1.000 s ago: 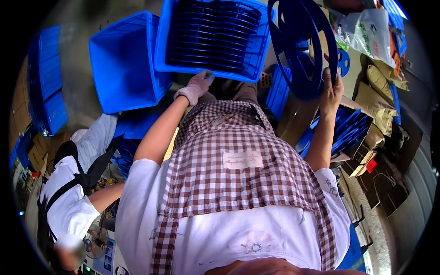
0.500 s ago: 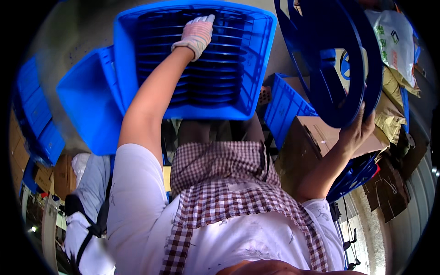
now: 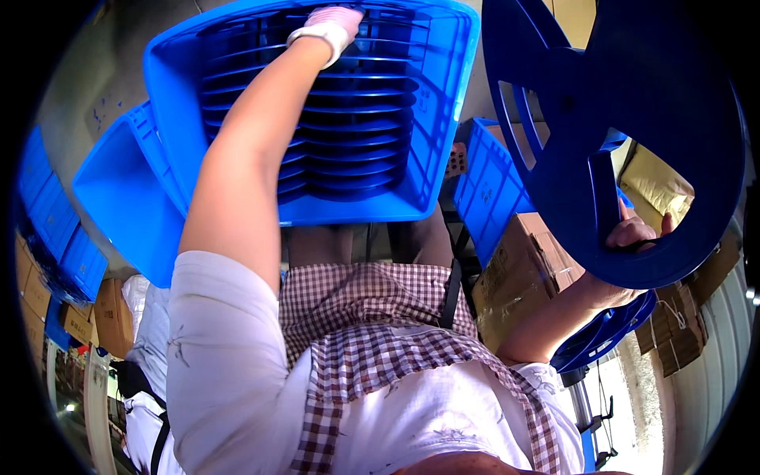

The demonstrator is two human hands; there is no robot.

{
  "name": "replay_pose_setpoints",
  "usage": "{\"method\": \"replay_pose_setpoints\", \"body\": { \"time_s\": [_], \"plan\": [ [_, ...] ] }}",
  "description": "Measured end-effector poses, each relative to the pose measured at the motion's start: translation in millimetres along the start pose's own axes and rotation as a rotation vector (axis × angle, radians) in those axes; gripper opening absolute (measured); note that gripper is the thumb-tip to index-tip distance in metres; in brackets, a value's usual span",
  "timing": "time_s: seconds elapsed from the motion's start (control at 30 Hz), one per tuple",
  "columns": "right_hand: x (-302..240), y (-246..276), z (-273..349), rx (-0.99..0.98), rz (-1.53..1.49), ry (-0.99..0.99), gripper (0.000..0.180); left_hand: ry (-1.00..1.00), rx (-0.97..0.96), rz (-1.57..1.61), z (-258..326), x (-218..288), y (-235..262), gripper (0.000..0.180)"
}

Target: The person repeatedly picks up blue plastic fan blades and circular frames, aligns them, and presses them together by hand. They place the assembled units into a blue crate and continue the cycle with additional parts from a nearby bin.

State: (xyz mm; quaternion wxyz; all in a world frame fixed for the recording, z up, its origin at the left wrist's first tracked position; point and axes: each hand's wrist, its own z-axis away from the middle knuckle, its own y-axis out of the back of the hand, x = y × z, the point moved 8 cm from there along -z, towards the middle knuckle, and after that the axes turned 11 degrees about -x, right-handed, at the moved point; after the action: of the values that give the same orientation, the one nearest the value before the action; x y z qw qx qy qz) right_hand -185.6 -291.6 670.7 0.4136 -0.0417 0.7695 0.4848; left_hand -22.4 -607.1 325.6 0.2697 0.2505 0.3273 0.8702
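Note:
A deep blue plastic bin in front of me holds several dark blue reels, their round flanges lined up in rows. My left hand, in a whitish glove, reaches to the bin's far end among the flanges. Its fingers look bent together; what they grip is hidden. On the right, my bare right hand holds a large dark blue reel up in the air. The fingers come through an opening near its lower rim, and the reel's broad face is turned toward me.
Another blue bin stands tilted at the left. Beyond it are blue crates and cardboard boxes. Right of the main bin stand a blue crate and an open carton. More blue reel parts lie under my right forearm.
The reel in my right hand has swung nearer and turned its face toward me. My left hand has gone farther toward the bin's far end. The bin appears lower and more to the left.

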Motion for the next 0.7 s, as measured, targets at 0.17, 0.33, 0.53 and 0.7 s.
{"method": "replay_pose_setpoints", "body": {
  "time_s": [0.17,0.33,0.53,0.7],
  "plan": [
    [8,5,19,0.023,-0.003,-0.01,0.035,-0.235,0.295,-0.142,23,-11,-33,0.034],
    [54,9,37,0.195,-0.604,-0.18,0.035,-0.268,0.349,-0.101,37,2,-57,0.05],
    [33,13,30,-0.027,-0.207,-0.055,0.039,-0.161,0.168,-0.141,21,39,-46,0.043],
    [23,7,31,-0.081,0.18,-0.057,0.041,-0.263,0.277,-0.103,38,44,-24,0.046]
  ]
}}
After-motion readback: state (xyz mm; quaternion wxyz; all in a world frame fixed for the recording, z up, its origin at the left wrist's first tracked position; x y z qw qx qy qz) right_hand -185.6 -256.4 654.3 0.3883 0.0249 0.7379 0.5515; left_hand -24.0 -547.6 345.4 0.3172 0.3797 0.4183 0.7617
